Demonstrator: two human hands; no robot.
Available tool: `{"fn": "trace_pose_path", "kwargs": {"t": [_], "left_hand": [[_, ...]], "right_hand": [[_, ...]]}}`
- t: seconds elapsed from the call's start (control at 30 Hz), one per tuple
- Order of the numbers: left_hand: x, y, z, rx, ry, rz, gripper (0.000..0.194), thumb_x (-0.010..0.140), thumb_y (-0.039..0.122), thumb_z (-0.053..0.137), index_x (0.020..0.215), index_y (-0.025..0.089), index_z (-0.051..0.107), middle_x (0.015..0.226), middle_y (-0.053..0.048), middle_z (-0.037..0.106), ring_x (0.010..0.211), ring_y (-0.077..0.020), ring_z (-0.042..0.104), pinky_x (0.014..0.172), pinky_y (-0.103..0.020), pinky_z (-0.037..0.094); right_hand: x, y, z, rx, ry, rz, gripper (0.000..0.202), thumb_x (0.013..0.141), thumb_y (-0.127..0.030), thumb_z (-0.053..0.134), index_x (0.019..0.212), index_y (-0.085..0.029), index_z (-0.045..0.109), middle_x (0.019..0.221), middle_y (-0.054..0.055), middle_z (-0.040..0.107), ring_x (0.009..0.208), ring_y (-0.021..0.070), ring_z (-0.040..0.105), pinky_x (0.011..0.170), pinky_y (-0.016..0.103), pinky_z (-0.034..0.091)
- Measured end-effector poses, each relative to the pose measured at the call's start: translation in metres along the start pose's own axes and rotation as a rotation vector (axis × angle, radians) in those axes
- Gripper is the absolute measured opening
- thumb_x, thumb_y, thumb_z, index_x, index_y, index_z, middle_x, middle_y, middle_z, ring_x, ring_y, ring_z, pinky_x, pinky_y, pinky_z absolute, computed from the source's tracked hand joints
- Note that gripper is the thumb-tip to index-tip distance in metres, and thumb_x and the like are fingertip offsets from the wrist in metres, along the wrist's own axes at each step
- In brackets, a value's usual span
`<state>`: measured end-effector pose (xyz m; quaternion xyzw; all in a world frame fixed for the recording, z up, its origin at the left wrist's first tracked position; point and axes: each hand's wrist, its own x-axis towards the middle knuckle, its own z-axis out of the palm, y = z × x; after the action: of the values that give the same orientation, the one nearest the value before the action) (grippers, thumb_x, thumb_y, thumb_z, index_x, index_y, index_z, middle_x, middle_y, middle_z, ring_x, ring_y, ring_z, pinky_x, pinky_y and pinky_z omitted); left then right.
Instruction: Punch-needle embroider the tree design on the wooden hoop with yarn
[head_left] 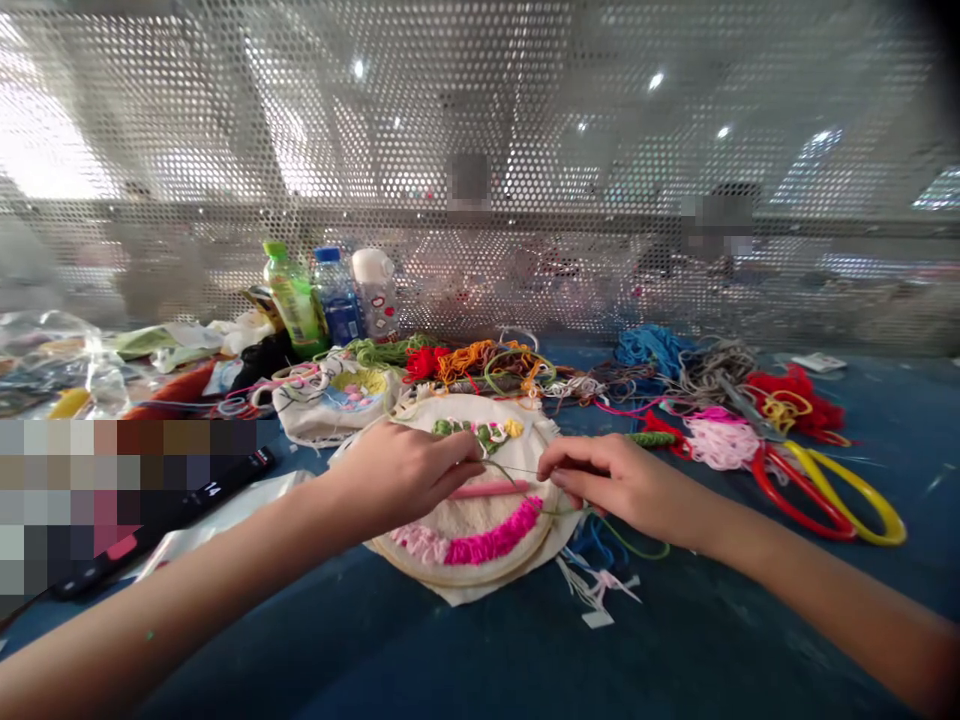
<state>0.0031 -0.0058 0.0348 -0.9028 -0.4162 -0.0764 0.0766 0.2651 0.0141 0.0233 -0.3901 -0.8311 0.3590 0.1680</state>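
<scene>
Your left hand (409, 470) and right hand (619, 485) both have thumb and fingers pinched together, clamped on a thin green thread (513, 468) pulled between them; left fingertips partly hidden, can't tell if a needle's in there. Thread sits above the hoop (491, 580), which lies on the blue table (337, 660) in front of you. Your left hand covers part of the hoop's left side. On its cloth (469, 512): a pink pen (495, 489), left end hidden by your fingers, and a curve of pink stitches (495, 540). Loose thread trails by your right wrist. Farther right, scissors (806, 525) with 1 red and 1 yellow handle, blades partly lost in the yarn (652, 350). Behind, 3 bottles (337, 300) and a mesh screen (480, 250), view through it blurry. Left edge pixelated, covering part of a black object (225, 490) marked 14.
</scene>
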Motion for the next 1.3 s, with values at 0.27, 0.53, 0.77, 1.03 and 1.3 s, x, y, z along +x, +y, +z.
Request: {"fn": "trace_pose_path", "kwargs": {"t": [0.27,0.53,0.77,1.03,1.3], "left_hand": [[-0.002,-0.013,0.013,0.152,0.064,0.169,0.022,0.099,0.027,0.037,0.091,0.021,0.057,0.060,0.003,0.060,0.051,-0.0124,0.056,0.048,-0.024,0.032],[-0.003,-0.005,0.009,0.263,0.033,0.226,0.018,0.096,0.015,0.039,0.090,0.020,0.056,0.067,0.001,0.061,0.055,-0.0143,0.056,0.050,-0.028,0.036],[-0.003,-0.004,0.007,0.288,0.022,0.230,0.016,0.091,0.012,0.044,0.090,0.020,0.057,0.067,0.000,0.063,0.056,-0.0156,0.057,0.050,-0.028,0.038],[-0.002,-0.007,0.011,0.225,-0.095,0.236,0.015,0.090,0.010,0.046,0.082,0.019,0.054,0.060,0.000,0.061,0.050,-0.0170,0.056,0.049,-0.029,0.034],[-0.002,-0.014,0.014,0.177,-0.038,0.274,0.029,0.101,0.033,0.038,0.086,0.019,0.059,0.065,-0.001,0.060,0.055,-0.0145,0.055,0.052,-0.028,0.036]], "right_hand": [[-0.003,-0.004,-0.001,-0.058,-0.016,0.013,0.021,0.090,-0.022,0.047,0.098,-0.021,0.066,0.067,-0.001,0.059,0.059,0.0124,0.051,0.053,0.024,0.035],[-0.004,-0.006,-0.005,0.026,-0.058,0.055,0.019,0.090,-0.023,0.047,0.093,-0.020,0.066,0.060,-0.001,0.056,0.056,0.0124,0.051,0.052,0.023,0.037],[-0.008,-0.010,-0.003,-0.049,-0.067,0.058,0.022,0.093,-0.028,0.046,0.099,-0.022,0.066,0.060,-0.001,0.059,0.052,0.0124,0.051,0.047,0.023,0.034],[-0.008,-0.009,0.003,-0.472,0.152,-0.118,0.023,0.095,-0.028,0.044,0.099,-0.025,0.066,0.091,0.004,0.071,0.080,0.0204,0.064,0.069,0.030,0.043],[-0.002,0.004,-0.019,-0.376,0.146,-0.056,0.020,0.092,-0.025,0.048,0.091,-0.026,0.067,0.086,-0.001,0.070,0.075,0.0161,0.062,0.066,0.028,0.040]]}}
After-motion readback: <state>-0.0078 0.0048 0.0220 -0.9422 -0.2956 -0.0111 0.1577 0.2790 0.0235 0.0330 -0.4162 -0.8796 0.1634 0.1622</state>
